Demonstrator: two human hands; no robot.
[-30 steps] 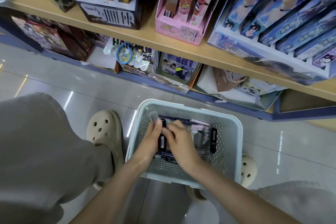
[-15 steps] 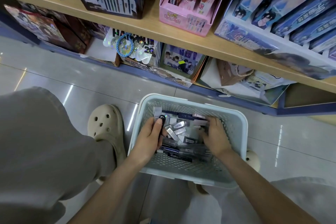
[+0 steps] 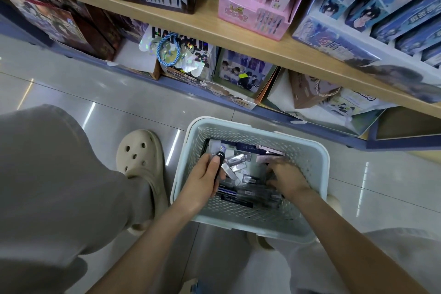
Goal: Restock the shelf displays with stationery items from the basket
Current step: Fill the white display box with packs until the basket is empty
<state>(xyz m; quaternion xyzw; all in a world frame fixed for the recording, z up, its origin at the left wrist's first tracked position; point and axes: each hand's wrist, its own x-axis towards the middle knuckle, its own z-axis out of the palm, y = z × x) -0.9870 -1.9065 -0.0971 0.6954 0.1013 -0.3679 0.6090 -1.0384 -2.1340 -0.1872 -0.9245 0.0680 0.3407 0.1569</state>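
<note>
Stationery items (image 3: pixel 241 175) lie loose in the pale basket (image 3: pixel 307 157), set on the floor (image 3: pixel 119 93) near the shelf (image 3: pixel 214 33), likely so both arms reach in easily. The left hand (image 3: pixel 202 179) grips a slim black item (image 3: pixel 218 162) at the basket's left, thumb along it, seemingly parking it while the right hand (image 3: pixel 288 176) digs on the right, fingers bent among packs; whether it holds one, I cannot tell.

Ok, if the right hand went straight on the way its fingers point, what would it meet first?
Probably the pink pack right at the fingertips of the right hand, then the far wall of the basket; depth is hard to judge.
</note>
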